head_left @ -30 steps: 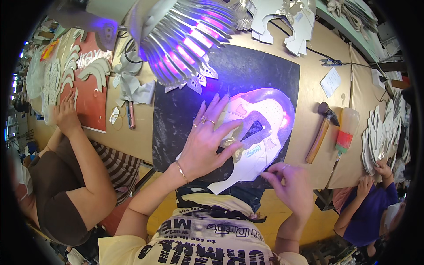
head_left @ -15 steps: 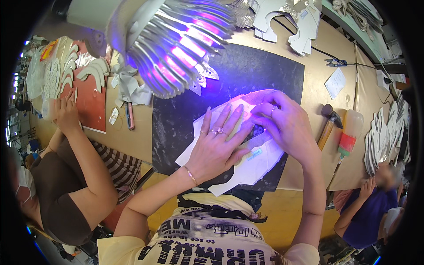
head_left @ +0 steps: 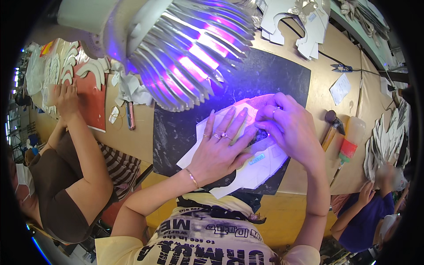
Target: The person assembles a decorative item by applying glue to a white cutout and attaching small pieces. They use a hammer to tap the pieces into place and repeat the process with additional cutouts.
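A white, curved piece that looks like a shoe upper (head_left: 240,176) lies on the black mat (head_left: 172,119) in front of me, with a small light-blue label near its right side. My left hand (head_left: 216,148) is flat on it, fingers spread, pressing it to the mat. At the far right edge of the opening in the piece, my right hand (head_left: 289,126) is closed, thumb and fingertips pinching the edge. Pink and violet light from a finned metal lamp (head_left: 190,57) falls on the far part of the piece.
A hammer (head_left: 329,137) and a glue bottle (head_left: 350,139) lie right of the mat, with black snips (head_left: 341,68) farther back. White cut pieces (head_left: 309,39) are at the back right. A co-worker (head_left: 75,185) sits at the left beside a red board (head_left: 93,115); another person (head_left: 364,221) is at the right.
The view has shifted slightly, so the lamp appears larger and covers the silvery pieces beneath it. My left hand stays flat on the piece; my right fingers still pinch nearly the same spot.
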Available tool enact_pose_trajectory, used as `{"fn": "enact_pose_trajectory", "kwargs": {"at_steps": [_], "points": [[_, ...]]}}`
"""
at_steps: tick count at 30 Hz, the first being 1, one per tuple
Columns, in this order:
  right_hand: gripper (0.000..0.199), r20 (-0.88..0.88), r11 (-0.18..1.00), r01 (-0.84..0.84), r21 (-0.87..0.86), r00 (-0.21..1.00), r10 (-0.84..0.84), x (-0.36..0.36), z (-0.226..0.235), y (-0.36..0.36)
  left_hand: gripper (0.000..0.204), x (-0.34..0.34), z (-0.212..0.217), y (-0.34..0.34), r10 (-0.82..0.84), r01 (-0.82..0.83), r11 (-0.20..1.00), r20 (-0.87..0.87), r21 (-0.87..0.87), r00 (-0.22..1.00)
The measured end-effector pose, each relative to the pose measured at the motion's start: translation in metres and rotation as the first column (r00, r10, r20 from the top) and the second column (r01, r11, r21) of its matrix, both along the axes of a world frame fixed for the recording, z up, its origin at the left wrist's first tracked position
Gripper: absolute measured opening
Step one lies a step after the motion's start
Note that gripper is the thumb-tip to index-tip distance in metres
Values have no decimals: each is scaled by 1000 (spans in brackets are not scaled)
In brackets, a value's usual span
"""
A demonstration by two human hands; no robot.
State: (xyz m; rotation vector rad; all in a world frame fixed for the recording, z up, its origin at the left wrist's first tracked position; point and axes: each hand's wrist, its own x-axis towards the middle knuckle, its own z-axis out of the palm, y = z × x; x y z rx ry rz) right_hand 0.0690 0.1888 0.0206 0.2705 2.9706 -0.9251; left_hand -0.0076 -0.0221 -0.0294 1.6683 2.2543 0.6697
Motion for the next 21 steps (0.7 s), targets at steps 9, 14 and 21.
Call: {"fn": "enact_pose_trajectory", "kwargs": {"at_steps": [9,14,21], "points": [[16,-3,991,-129,28,992,129,-5,-1,3,56,2,-2,1,21,-20,1000,-6,12,1000],[18,-55,995,-100,17,993,101,-6,-10,3,56,5,-3,1,36,-36,999,-7,16,999],[26,77,972,167,-166,985,-156,-9,-10,-1,60,5,-5,0,7,-7,1000,8,-19,1000]]}}
